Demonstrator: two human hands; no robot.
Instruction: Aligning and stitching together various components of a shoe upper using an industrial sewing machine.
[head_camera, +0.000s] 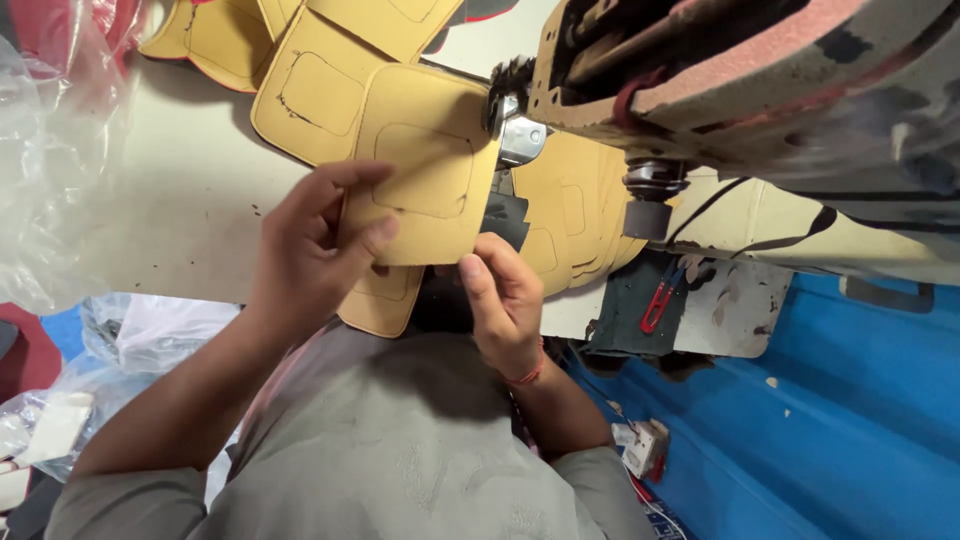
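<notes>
Lying crumpled at far left, a clear plastic bag (45, 150) is bordering the pale worktable (170, 210). The left hand (305, 255) is pinching a tan, stitched, matte leather-like panel (425, 180), thumb on top, fingers closed beneath; the right hand (505, 300) is gripping its near edge beside a dark patch (507, 218). Slack grip could skew the panel near the worn sewing machine (720, 90). Red snips (655, 300) are resting at right.
</notes>
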